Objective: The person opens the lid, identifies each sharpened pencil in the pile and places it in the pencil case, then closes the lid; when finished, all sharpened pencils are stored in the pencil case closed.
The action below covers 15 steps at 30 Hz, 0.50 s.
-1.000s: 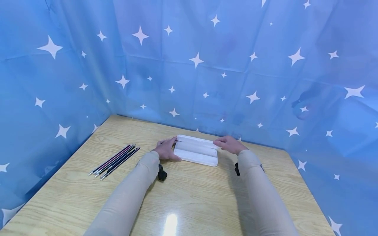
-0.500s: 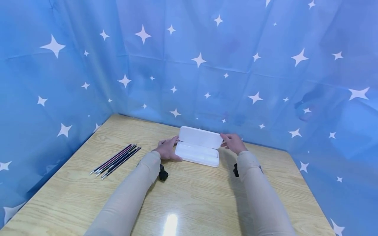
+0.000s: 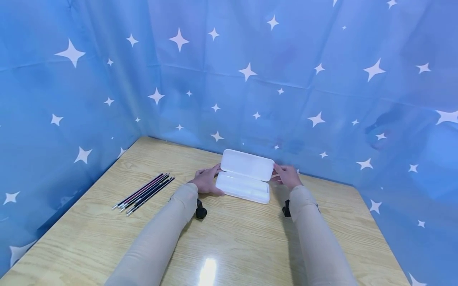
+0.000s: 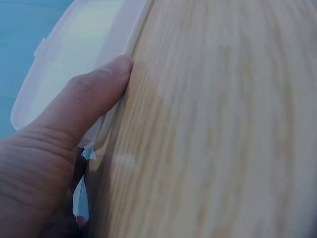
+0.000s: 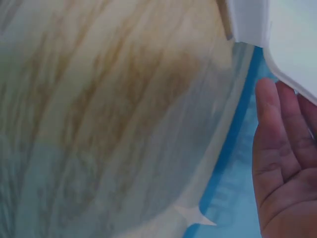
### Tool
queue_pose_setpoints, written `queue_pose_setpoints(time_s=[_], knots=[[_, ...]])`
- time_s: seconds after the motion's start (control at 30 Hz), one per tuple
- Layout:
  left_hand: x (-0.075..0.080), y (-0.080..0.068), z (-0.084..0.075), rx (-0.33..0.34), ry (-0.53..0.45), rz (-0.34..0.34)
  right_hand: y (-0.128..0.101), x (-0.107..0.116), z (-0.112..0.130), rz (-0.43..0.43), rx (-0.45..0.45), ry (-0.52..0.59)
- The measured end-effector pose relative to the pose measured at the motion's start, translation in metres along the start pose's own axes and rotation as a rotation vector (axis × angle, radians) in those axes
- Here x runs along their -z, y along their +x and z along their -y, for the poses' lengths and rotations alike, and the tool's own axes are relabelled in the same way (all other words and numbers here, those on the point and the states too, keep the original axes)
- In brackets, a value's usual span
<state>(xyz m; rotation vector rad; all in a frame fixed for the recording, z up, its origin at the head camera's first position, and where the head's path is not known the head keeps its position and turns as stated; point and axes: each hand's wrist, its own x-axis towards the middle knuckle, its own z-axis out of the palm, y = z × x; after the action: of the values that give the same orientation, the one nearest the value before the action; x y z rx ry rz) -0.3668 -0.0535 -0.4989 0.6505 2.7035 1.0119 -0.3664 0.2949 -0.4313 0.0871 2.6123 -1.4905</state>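
Note:
A white pencil case (image 3: 243, 188) stands unfolded on the table, its lid (image 3: 247, 164) tilted up at the back. My left hand (image 3: 206, 182) grips the case's left end; the thumb (image 4: 99, 89) lies along its front edge in the left wrist view, and the other fingers are mostly hidden. At the lid's right edge, my right hand (image 3: 287, 176) touches it with nearly straight fingers (image 5: 267, 99), their tips behind the lid in the right wrist view. The right thumb is hidden there.
Several dark and reddish pencils (image 3: 144, 194) lie in a loose bundle left of the left hand. The wooden table (image 3: 247, 242) ends at the back against a blue curtain (image 3: 200, 91) with white stars.
The lid has swung up and back from low over the case to a raised tilt, with my right hand following its edge. My left hand stays at the case's left end.

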Motion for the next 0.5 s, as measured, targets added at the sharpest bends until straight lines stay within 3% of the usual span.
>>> queue_pose_setpoints(time_s=[0.2, 0.5], knots=[[0.0019, -0.001, -0.0047, 0.02, 0.008, 0.013, 0.0037, -0.0004, -0.0047, 0.01, -0.016, -0.005], [0.0, 0.002, 0.0009, 0.019, 0.008, 0.022, 0.0082, -0.0076, -0.0063, -0.007, -0.034, -0.039]])
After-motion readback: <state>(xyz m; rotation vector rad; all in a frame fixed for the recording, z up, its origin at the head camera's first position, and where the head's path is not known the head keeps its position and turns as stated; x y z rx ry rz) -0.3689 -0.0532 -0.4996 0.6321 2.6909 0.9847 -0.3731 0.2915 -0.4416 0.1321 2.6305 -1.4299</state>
